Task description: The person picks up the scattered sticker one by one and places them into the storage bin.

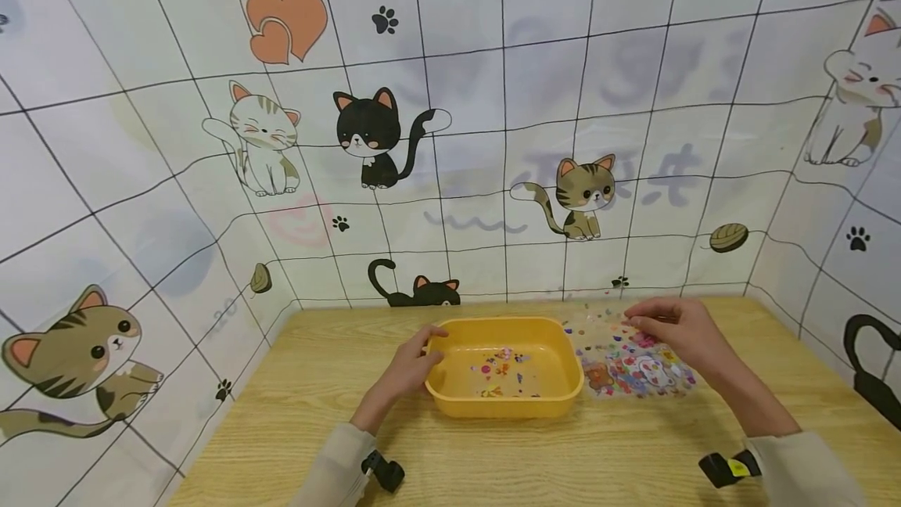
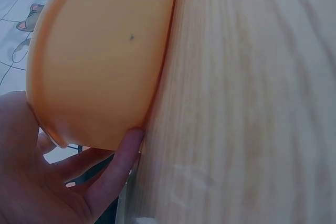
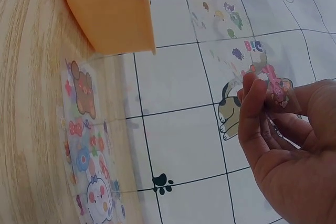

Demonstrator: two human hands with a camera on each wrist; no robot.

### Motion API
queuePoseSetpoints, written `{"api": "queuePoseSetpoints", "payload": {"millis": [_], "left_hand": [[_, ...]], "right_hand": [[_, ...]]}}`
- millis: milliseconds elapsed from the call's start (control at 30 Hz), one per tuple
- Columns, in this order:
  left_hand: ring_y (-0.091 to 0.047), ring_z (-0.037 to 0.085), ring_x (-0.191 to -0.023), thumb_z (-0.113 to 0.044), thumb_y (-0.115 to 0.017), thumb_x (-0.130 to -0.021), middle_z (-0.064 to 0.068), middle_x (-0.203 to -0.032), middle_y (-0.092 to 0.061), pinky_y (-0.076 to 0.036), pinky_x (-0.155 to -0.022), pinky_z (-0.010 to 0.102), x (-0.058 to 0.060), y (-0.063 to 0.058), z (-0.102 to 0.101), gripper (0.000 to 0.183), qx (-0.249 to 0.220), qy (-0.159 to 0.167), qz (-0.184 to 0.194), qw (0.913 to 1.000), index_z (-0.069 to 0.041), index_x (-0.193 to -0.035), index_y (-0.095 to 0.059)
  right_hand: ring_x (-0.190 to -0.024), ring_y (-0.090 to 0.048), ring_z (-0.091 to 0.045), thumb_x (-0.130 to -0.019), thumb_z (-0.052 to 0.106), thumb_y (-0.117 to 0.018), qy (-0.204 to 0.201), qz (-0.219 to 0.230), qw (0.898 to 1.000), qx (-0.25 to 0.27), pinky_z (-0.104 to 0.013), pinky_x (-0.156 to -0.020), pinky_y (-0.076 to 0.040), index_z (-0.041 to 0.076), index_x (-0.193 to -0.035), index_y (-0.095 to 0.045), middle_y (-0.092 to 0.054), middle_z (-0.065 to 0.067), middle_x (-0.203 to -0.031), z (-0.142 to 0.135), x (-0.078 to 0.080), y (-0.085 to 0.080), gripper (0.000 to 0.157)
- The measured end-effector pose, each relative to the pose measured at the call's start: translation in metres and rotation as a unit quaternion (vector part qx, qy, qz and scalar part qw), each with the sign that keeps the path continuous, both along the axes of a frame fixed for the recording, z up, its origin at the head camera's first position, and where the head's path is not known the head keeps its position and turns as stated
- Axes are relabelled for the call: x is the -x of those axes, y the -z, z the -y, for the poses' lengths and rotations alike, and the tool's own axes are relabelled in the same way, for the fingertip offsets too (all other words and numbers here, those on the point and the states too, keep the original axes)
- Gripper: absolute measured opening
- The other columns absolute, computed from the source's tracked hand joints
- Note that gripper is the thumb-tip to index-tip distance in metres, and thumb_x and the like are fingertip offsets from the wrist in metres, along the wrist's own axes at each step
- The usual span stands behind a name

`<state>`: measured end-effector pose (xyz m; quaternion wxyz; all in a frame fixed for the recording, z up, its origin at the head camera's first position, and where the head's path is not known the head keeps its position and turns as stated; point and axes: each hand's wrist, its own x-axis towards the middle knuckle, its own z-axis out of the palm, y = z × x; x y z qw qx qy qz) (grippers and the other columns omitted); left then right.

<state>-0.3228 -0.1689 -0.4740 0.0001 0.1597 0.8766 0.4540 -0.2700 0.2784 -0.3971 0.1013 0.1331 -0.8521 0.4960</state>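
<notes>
"Tub (image 1: 503, 407) first: where is it?"

"On the wooden table (image 1: 281, 397), near the middle, yellow and upright. Small coloured bits (image 1: 502, 368) lie scattered over its floor."

"And the left hand (image 1: 405, 368)?"

"At the tub's left end. It grips that end — thumb at the rim, other fingers bent against the outer wall, as the left wrist view shows."

"What has the right hand (image 1: 693, 333) got?"

"A clear film (image 3: 238, 54), pinched between thumb and fingertips by one edge. It's held up off the table, to the right of the tub. It carries small printed figures: a pink one by the fingers, plus some coloured letters."

"Is anything below it?"

"A clear sheet (image 1: 647, 372), lying on the table just beside the tub's right side. It has a brown bear and a white rabbit among smaller prints. I can't tell from the head view exactly where the film's far edge ends."

"Behind all that?"

"A white backdrop (image 1: 464, 22) with black grid lines, cartoon cats and paw prints. Pale sleeves (image 1: 336, 464) cover the forearms — and a black camera (image 1: 383, 470) sits at the left wrist."
</notes>
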Motion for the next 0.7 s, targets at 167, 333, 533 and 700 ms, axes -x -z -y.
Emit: {"api": "queuePoseSetpoints", "payload": {"millis": [167, 333, 533, 700], "left_hand": [[-0.063, 0.03, -0.1, -0.013, -0.057, -0.101, 0.018, -0.149, -0.055, -0.055, -0.067, 0.032, -0.001, -0.001, 0.002, 0.035, -0.005, -0.001, 0.001, 1.0, -0.013, -0.136, -0.059], [-0.064, 0.029, -0.098, -0.012, -0.056, -0.102, 0.019, -0.15, -0.053, -0.056, -0.059, 0.03, -0.003, 0.0, 0.002, 0.036, -0.013, 0.001, 0.016, 0.9998, -0.012, -0.138, -0.058], [-0.064, 0.029, -0.096, -0.012, -0.057, -0.101, 0.021, -0.148, -0.054, -0.056, -0.054, 0.03, -0.002, 0.001, 0.001, 0.037, -0.016, 0.001, 0.018, 0.9997, -0.011, -0.138, -0.057], [-0.064, 0.029, -0.099, -0.012, -0.057, -0.101, 0.021, -0.146, -0.055, -0.056, -0.057, 0.03, -0.001, 0.0, 0.0, 0.037, -0.013, 0.005, 0.011, 0.9998, -0.011, -0.137, -0.058]], "right_hand": [[-0.079, -0.073, -0.01, -0.103, 0.016, -0.063, -0.012, -0.002, 1.0, -0.003, -0.028, -0.068, -0.06, -0.007, -0.117, -0.071, -0.077, -0.002, -0.103, 0.006, 0.003, 0.001, 0.028], [-0.079, -0.072, -0.011, -0.102, 0.014, -0.064, -0.024, 0.007, 1.0, 0.002, -0.029, -0.069, -0.06, -0.007, -0.119, -0.07, -0.075, -0.019, -0.109, 0.013, 0.005, 0.0, 0.028], [-0.082, -0.072, -0.011, -0.103, 0.017, -0.064, -0.017, 0.031, 0.999, 0.002, -0.028, -0.071, -0.061, -0.007, -0.121, -0.069, -0.073, -0.024, -0.114, 0.02, 0.008, 0.001, 0.031], [-0.083, -0.071, -0.009, -0.103, 0.014, -0.063, -0.028, 0.05, 0.998, 0.006, -0.029, -0.072, -0.061, -0.007, -0.123, -0.068, -0.07, -0.027, -0.119, 0.025, 0.012, 0.002, 0.03]]}}
